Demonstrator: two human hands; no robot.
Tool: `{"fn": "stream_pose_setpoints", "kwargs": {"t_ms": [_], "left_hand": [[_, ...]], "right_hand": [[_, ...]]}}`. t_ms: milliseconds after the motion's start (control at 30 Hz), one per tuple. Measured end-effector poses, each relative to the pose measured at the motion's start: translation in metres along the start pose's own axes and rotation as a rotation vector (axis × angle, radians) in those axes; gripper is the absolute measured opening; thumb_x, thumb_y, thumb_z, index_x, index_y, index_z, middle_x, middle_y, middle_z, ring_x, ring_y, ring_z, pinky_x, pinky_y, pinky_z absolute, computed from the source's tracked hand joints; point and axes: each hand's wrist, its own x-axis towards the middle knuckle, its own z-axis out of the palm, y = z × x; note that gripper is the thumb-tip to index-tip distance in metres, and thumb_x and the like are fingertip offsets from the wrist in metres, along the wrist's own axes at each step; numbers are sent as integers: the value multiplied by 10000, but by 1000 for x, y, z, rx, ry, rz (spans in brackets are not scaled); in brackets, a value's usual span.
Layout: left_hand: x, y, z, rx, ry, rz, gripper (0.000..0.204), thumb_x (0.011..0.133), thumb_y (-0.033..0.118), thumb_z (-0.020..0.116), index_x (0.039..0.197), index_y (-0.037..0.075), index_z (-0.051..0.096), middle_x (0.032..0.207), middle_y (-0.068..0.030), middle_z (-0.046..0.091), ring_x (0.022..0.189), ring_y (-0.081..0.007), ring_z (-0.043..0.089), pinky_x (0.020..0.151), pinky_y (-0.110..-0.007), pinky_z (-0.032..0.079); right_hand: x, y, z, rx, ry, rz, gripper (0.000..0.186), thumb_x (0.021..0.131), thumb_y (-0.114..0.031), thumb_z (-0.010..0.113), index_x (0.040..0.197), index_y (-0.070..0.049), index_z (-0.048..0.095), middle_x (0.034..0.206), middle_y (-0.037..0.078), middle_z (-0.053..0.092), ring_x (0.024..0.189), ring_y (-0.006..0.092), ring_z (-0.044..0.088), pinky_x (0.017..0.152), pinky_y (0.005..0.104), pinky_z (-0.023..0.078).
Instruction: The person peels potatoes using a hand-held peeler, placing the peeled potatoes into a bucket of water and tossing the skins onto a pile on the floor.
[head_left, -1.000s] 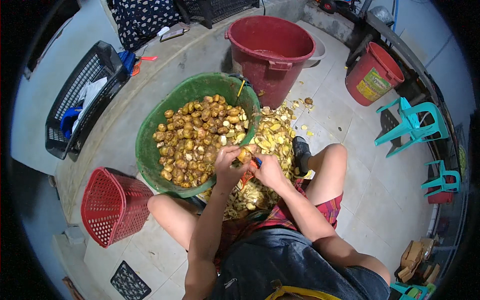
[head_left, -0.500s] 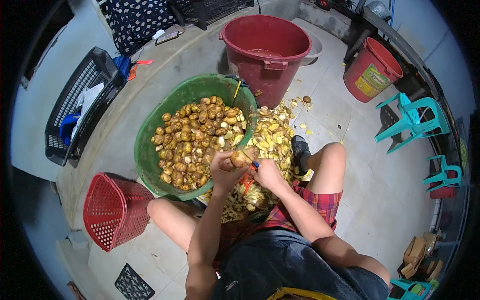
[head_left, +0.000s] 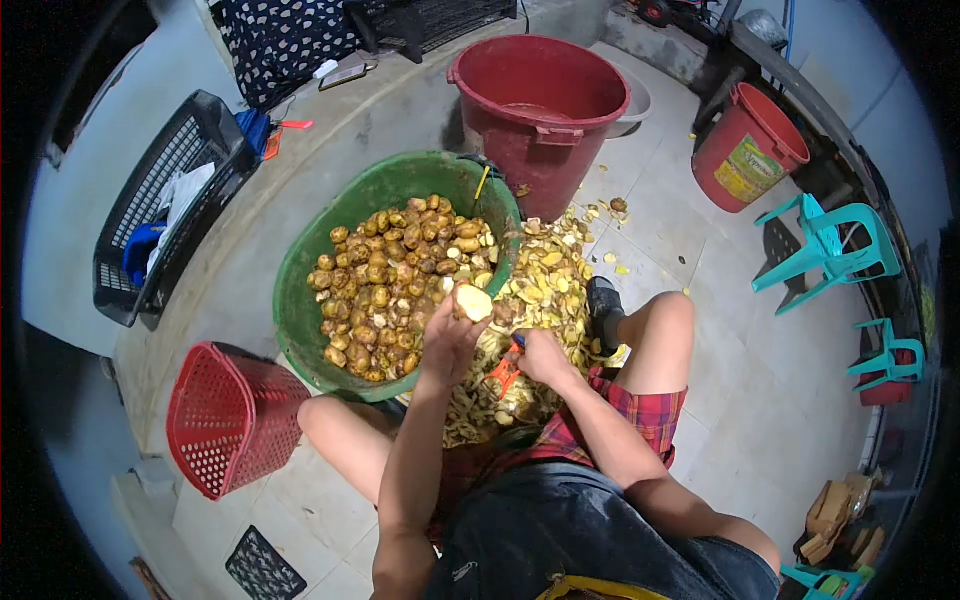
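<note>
My left hand (head_left: pixel 450 345) is closed around a potato (head_left: pixel 473 303) just over the near right rim of the green tub (head_left: pixel 297 330). A broad pale cut face shows on that potato. To its right, my right hand (head_left: pixel 545 355) grips a small knife (head_left: pixel 518 341); only a bit of its blue handle shows clearly, the blade being hard to make out. Potato and knife are apart. Many brown unpeeled potatoes (head_left: pixel 385 260) fill the tub, with a few pale pieces among them. An orange tool (head_left: pixel 504 374), its kind unclear, appears just below the knife.
Peels and slices (head_left: pixel 550 270) cover the floor between my legs. Behind the tub stands a large red bin (head_left: pixel 540 150); a smaller red bucket (head_left: pixel 735 165) and turquoise chairs (head_left: pixel 830 245) are at right. A red basket (head_left: pixel 235 420) and a black crate (head_left: pixel 165 210) are at left.
The knife has come away from the potato. My left hand has raised and turned the potato so that its pale cut face shows, while my right hand has dropped slightly.
</note>
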Motion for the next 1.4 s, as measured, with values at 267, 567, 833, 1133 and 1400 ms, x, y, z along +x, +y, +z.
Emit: {"fn": "stream_pose_setpoints", "kwargs": {"t_ms": [267, 567, 833, 1133, 1400], "left_hand": [[1, -5, -12, 339, 113, 163, 628, 741, -109, 724, 1274, 4, 412, 1203, -149, 531, 1052, -234, 606, 906, -350, 537], [-3, -13, 5, 656, 161, 341, 547, 666, -146, 767, 1062, 20, 428, 1168, -153, 510, 1029, -229, 613, 848, -327, 579], [-5, -6, 10, 966, 111, 450, 551, 656, -109, 806, 1034, 22, 427, 1130, -126, 514, 1044, -196, 597, 846, -308, 590], [-5, -18, -9, 777, 67, 321, 477, 694, -145, 750, 1016, 27, 442, 1088, -130, 552, 965, -208, 628, 835, -335, 586], [1, -12, -2, 577, 56, 146, 456, 763, -176, 636, 1121, 31, 442, 1108, -153, 591, 1020, -226, 621, 797, -313, 576]], "right_hand": [[-8, -35, -21, 75, 118, -4, 276, 780, -193, 751, 965, -6, 671, 791, 226, 656, 766, 413, 636, 701, 436, 508], [-13, -77, -39, 29, 214, -224, 181, 810, -114, 688, 935, 1, 624, 867, 236, 632, 799, 433, 625, 719, 488, 507], [-13, -76, -36, -39, 177, -139, 164, 783, -58, 685, 892, 43, 617, 783, 263, 635, 741, 439, 639, 677, 484, 532], [12, -33, -13, -133, 35, -68, 205, 748, -43, 684, 931, 39, 640, 752, 291, 629, 748, 438, 648, 673, 486, 532], [-10, -50, -36, -122, 206, -200, 215, 785, 20, 596, 994, 61, 631, 738, 281, 631, 703, 409, 657, 665, 448, 537]]}}
